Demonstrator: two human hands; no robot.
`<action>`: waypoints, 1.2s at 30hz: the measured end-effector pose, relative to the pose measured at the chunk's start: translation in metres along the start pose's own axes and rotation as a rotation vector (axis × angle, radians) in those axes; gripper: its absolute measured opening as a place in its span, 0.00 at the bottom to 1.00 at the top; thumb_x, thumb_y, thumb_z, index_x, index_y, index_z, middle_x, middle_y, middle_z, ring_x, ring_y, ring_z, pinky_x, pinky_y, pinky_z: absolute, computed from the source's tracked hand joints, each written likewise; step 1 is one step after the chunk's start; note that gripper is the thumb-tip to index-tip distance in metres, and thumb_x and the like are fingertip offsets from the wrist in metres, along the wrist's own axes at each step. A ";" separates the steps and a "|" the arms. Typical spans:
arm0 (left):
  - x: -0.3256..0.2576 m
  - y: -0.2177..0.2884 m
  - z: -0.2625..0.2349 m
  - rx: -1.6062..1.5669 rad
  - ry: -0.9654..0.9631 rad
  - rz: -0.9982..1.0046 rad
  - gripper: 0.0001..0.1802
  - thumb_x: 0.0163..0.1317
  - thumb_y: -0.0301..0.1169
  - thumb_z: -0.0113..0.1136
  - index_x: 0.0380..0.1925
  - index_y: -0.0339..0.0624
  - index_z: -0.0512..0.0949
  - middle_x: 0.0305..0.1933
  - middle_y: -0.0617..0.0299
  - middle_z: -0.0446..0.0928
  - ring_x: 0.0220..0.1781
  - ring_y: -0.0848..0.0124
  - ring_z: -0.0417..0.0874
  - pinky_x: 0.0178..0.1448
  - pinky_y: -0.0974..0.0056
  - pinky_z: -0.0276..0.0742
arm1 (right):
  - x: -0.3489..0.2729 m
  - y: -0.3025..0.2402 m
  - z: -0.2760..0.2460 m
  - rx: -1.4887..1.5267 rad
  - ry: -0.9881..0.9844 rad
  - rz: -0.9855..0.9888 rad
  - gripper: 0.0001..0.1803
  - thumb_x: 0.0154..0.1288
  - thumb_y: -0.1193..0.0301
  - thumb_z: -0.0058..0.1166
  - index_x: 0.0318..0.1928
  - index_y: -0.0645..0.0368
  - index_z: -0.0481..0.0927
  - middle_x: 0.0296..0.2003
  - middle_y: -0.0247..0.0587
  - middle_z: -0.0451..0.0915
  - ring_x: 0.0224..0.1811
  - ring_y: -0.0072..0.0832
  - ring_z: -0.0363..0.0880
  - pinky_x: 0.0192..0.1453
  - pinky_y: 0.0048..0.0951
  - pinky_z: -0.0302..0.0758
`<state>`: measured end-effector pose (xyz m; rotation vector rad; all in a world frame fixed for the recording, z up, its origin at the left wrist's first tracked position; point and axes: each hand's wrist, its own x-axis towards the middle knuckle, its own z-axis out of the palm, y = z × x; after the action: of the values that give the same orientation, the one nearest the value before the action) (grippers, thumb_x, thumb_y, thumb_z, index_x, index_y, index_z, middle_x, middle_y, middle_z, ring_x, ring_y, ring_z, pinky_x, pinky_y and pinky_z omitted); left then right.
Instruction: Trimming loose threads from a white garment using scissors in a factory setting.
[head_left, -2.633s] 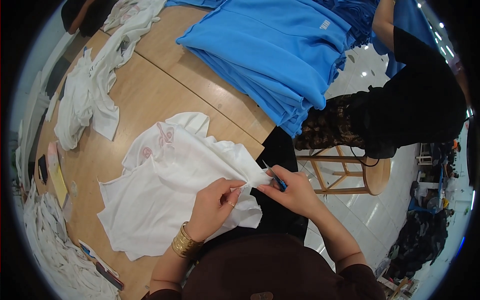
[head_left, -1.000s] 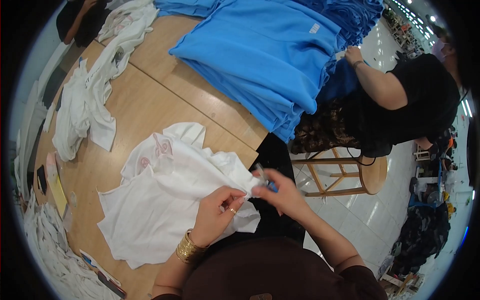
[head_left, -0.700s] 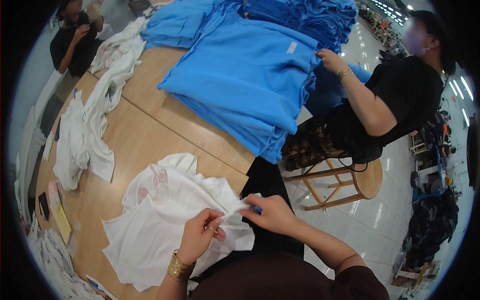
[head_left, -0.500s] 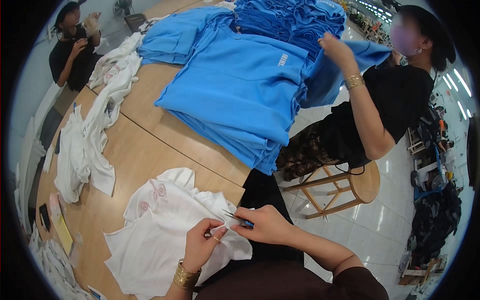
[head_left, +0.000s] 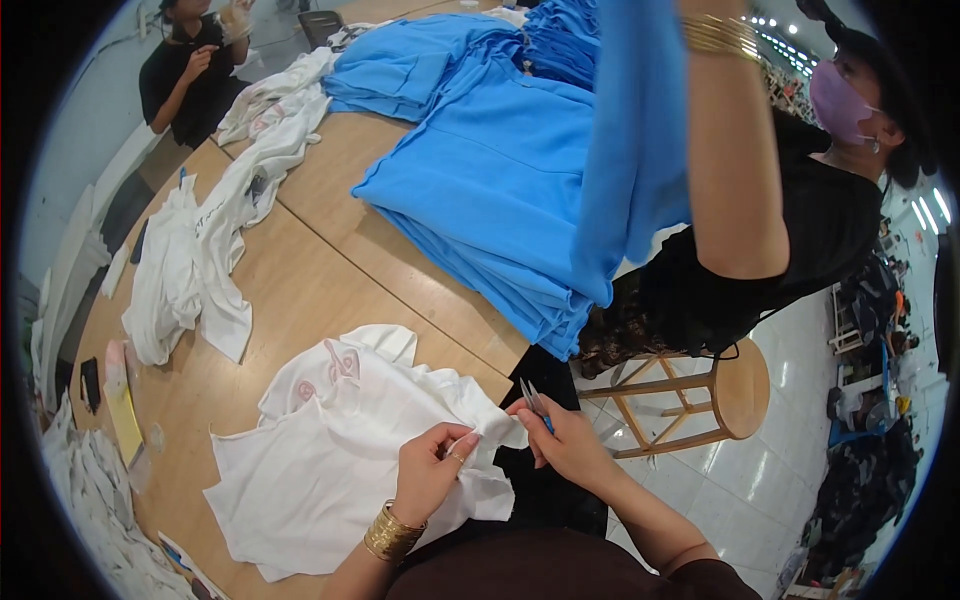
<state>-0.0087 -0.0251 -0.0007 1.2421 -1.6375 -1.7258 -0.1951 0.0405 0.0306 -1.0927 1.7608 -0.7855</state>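
Note:
A white garment (head_left: pixel 340 455) with faint reddish prints lies spread over the near edge of the wooden table. My left hand (head_left: pixel 436 466) pinches its right-hand edge between thumb and fingers. Close by, my right hand (head_left: pixel 566 438) is closed around small thread snips (head_left: pixel 534 400) with a blue part at the grip. The blades point up and away from me, standing apart from each other. My right fingertips also touch the end of the white cloth, which stretches between both hands.
Blue garments (head_left: pixel 480 190) are stacked on the far table (head_left: pixel 330 215). On the right a co-worker's raised arm (head_left: pixel 735 170) holds up a blue garment (head_left: pixel 635 150), beside a wooden stool (head_left: pixel 738 390). White garments (head_left: pixel 175 280) lie at left, near a yellow pad (head_left: pixel 126 425). Another person (head_left: pixel 190 85) stands far left.
My right hand with the snips has moved right, away from my left hand, and the blades now point upward. The co-worker's arm has swung nearer, lifting a blue garment over the stack.

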 end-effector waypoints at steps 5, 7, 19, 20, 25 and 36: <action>-0.001 -0.001 -0.002 -0.008 0.012 -0.033 0.09 0.60 0.31 0.62 0.34 0.34 0.80 0.19 0.71 0.72 0.19 0.84 0.65 0.24 0.74 0.62 | -0.014 -0.011 0.007 0.146 -0.030 0.030 0.14 0.73 0.63 0.40 0.47 0.59 0.74 0.16 0.31 0.69 0.18 0.16 0.70 0.24 0.20 0.66; -0.001 0.002 -0.002 -0.001 0.023 -0.024 0.10 0.60 0.31 0.62 0.34 0.34 0.80 0.19 0.70 0.72 0.19 0.84 0.65 0.24 0.74 0.63 | -0.019 -0.010 0.010 0.078 -0.050 -0.009 0.15 0.73 0.63 0.40 0.47 0.61 0.74 0.17 0.33 0.69 0.20 0.17 0.71 0.28 0.20 0.68; -0.009 0.005 0.000 0.067 0.084 0.108 0.07 0.58 0.27 0.62 0.35 0.35 0.80 0.22 0.65 0.75 0.21 0.82 0.67 0.25 0.74 0.64 | -0.025 -0.008 0.026 0.615 -0.328 0.259 0.23 0.76 0.55 0.27 0.41 0.61 0.70 0.16 0.27 0.61 0.11 0.11 0.51 0.14 0.15 0.49; -0.010 0.005 0.000 0.084 0.093 0.139 0.06 0.58 0.27 0.61 0.35 0.36 0.80 0.23 0.63 0.76 0.20 0.80 0.68 0.25 0.73 0.65 | -0.025 -0.009 0.026 0.643 -0.359 0.282 0.23 0.76 0.55 0.27 0.41 0.61 0.70 0.16 0.27 0.61 0.11 0.11 0.50 0.14 0.15 0.49; -0.010 0.007 0.004 0.205 0.121 0.298 0.05 0.57 0.25 0.61 0.34 0.36 0.80 0.25 0.59 0.76 0.21 0.74 0.72 0.26 0.70 0.67 | -0.026 -0.009 0.026 0.700 -0.370 0.366 0.25 0.76 0.53 0.25 0.41 0.61 0.70 0.15 0.28 0.62 0.11 0.12 0.51 0.13 0.15 0.49; -0.006 -0.002 0.014 0.373 0.131 0.550 0.09 0.53 0.19 0.60 0.37 0.37 0.79 0.24 0.57 0.73 0.21 0.66 0.75 0.23 0.67 0.68 | -0.027 -0.010 0.030 0.701 -0.273 0.412 0.22 0.76 0.55 0.27 0.40 0.59 0.69 0.17 0.27 0.61 0.10 0.12 0.51 0.13 0.15 0.50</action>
<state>-0.0168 -0.0121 -0.0026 0.9023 -2.0373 -1.0204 -0.1586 0.0593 0.0364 -0.3317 1.2585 -0.8479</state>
